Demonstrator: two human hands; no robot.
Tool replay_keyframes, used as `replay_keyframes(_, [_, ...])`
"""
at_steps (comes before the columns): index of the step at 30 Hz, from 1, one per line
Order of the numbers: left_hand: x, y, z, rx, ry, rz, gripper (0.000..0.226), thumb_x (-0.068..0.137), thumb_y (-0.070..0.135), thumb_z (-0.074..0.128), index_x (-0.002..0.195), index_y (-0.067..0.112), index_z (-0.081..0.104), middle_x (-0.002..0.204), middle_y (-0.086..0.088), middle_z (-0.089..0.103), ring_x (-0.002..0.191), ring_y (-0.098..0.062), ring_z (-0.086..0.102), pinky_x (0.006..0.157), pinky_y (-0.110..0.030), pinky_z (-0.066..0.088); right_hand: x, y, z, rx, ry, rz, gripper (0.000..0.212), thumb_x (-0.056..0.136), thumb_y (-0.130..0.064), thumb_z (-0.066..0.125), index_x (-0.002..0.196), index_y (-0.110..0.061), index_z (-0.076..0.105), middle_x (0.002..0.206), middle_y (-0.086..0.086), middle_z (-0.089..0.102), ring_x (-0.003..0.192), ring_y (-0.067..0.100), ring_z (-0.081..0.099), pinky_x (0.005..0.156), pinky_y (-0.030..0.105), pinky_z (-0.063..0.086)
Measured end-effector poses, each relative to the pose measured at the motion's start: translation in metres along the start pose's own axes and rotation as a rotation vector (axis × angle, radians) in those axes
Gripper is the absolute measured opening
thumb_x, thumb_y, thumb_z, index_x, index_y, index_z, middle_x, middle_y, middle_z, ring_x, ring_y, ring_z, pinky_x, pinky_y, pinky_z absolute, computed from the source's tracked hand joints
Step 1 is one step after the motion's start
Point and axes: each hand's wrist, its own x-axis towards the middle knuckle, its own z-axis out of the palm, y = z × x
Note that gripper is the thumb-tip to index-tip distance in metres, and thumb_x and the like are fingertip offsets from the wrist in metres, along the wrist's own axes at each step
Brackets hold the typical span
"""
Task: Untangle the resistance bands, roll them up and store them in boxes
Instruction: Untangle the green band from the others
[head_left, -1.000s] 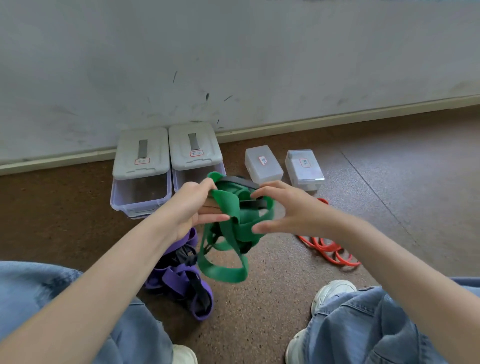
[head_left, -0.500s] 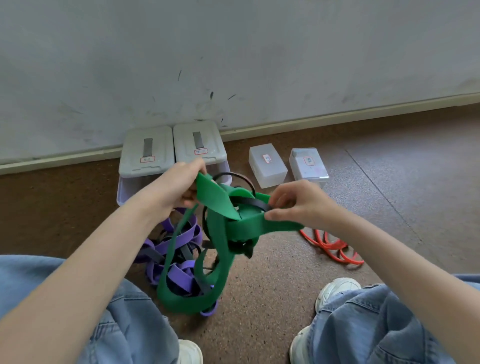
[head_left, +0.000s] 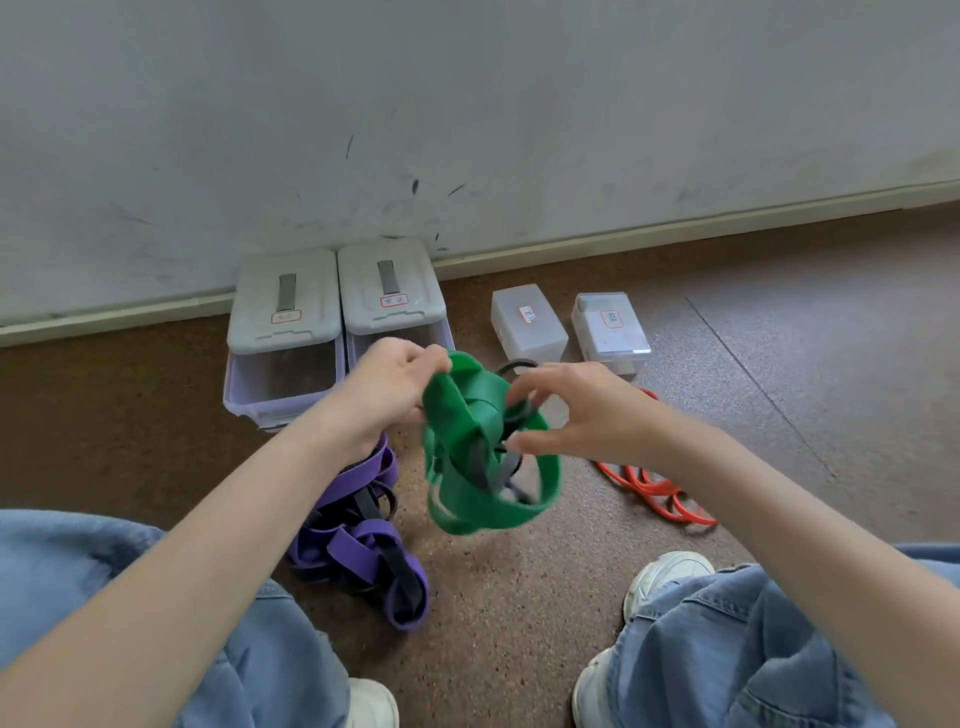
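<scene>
Green band (head_left: 488, 457) in front of the bins (head_left: 337, 332), hanging lengthwise downward between both hands, pinched at top edge by left hand (head_left: 389, 389); right hand (head_left: 576, 410), equally near, fingers spread, loosely hooked among black strands (head_left: 511, 415).

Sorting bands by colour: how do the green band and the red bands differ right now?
The green band is wide and flat; the red bands are thin cords. The green band is held up by the left hand, with the right hand at it and a black band threaded through; the red bands lie untouched on the floor. Both are still unrolled.
</scene>
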Motion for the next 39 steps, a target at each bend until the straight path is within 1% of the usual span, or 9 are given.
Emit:
replay_keyframes(3, [-0.01, 0.012, 0.011, -0.01, -0.086, 0.096, 0.009, 0.091, 0.011, 0.051, 0.085, 0.011, 0.058, 0.078, -0.006, 0.065, 0.071, -0.016, 0.066, 0.068, -0.029, 0.054, 0.005, 0.002, 0.012, 0.143, 0.046, 0.018, 0.059, 0.079, -0.035, 0.071, 0.13, -0.018, 0.047, 0.131, -0.004, 0.048, 0.113, 0.008, 0.049, 0.095, 0.023, 0.044])
replay_keyframes(7, [-0.023, 0.027, 0.004, -0.087, -0.138, 0.173, 0.008, 0.092, 0.008, 0.048, 0.093, 0.007, 0.055, 0.078, -0.005, 0.064, 0.072, -0.015, 0.066, 0.066, -0.028, 0.058, 0.008, -0.001, 0.018, 0.275, 0.047, 0.0, 0.066, 0.076, -0.03, 0.073, 0.131, -0.021, 0.038, 0.126, -0.007, 0.033, 0.115, 0.006, 0.041, 0.091, 0.012, 0.038])
replay_keyframes(11, [-0.029, 0.037, 0.0, -0.006, -0.154, 0.228, 0.008, 0.091, 0.01, 0.048, 0.089, 0.01, 0.056, 0.072, -0.002, 0.057, 0.069, -0.017, 0.06, 0.074, -0.037, 0.055, 0.004, -0.003, 0.021, 0.435, -0.017, -0.007, 0.061, 0.076, -0.01, 0.068, 0.124, -0.028, 0.034, 0.125, -0.004, 0.044, 0.108, 0.005, 0.049, 0.088, 0.013, 0.043])
replay_keyframes(16, [-0.013, 0.02, -0.001, 0.042, -0.031, 0.116, 0.013, 0.087, 0.015, 0.057, 0.075, 0.01, 0.058, 0.063, -0.003, 0.054, 0.052, -0.012, 0.055, 0.072, -0.038, 0.051, 0.006, -0.009, 0.033, 0.211, 0.186, 0.044, 0.03, 0.079, -0.023, 0.064, 0.105, -0.019, 0.05, 0.088, -0.007, 0.057, 0.072, 0.003, 0.049, 0.058, 0.012, 0.036])
replay_keyframes(20, [0.003, -0.01, -0.006, 0.131, -0.014, -0.041, 0.021, 0.087, 0.019, 0.059, 0.068, 0.009, 0.06, 0.063, -0.005, 0.052, 0.061, -0.019, 0.054, 0.074, -0.038, 0.053, 0.004, 0.0, 0.024, 0.094, 0.241, 0.215, 0.02, 0.083, -0.024, 0.061, 0.098, -0.012, 0.068, 0.082, -0.004, 0.06, 0.075, 0.011, 0.056, 0.058, 0.014, 0.042])
replay_keyframes(25, [0.015, -0.032, -0.003, -0.227, 0.004, -0.274, 0.02, 0.094, 0.018, 0.044, 0.082, 0.01, 0.057, 0.053, -0.001, 0.048, 0.041, -0.009, 0.043, 0.046, -0.019, 0.047, 0.001, -0.004, 0.007, 0.333, 0.398, 0.208, 0.015, 0.082, -0.014, 0.057, 0.076, -0.026, 0.062, 0.076, -0.011, 0.062, 0.072, 0.004, 0.058, 0.065, 0.018, 0.046])
replay_keyframes(30, [0.028, -0.029, -0.011, -0.167, 0.16, -0.153, 0.026, 0.097, 0.022, 0.039, 0.108, 0.005, 0.054, 0.085, -0.012, 0.055, 0.068, -0.02, 0.052, 0.064, -0.036, 0.05, -0.002, -0.008, -0.013, 0.488, 0.113, 0.204, 0.017, 0.084, -0.012, 0.052, 0.098, -0.022, 0.05, 0.094, 0.001, 0.062, 0.083, 0.014, 0.061, 0.067, 0.024, 0.049])
replay_keyframes(34, [0.025, -0.014, 0.002, 0.089, 0.136, 0.228, 0.007, 0.092, 0.034, 0.051, 0.088, 0.029, 0.048, 0.085, 0.0, 0.056, 0.075, -0.016, 0.051, 0.066, -0.032, 0.041, 0.0, -0.013, -0.001, 0.204, -0.106, 0.205, 0.026, 0.082, -0.023, 0.064, 0.1, -0.008, 0.055, 0.091, 0.005, 0.064, 0.083, 0.021, 0.063, 0.077, 0.035, 0.053])
replay_keyframes(39, [0.028, -0.039, 0.002, 0.188, 0.101, 0.034, 0.02, 0.096, 0.036, 0.046, 0.095, 0.016, 0.048, 0.08, -0.003, 0.057, 0.071, -0.019, 0.052, 0.075, -0.038, 0.045, -0.005, -0.015, -0.007, 0.673, 0.101, 0.139, 0.023, 0.083, -0.027, 0.065, 0.099, -0.01, 0.062, 0.085, 0.001, 0.068, 0.076, 0.012, 0.066, 0.069, 0.023, 0.053])
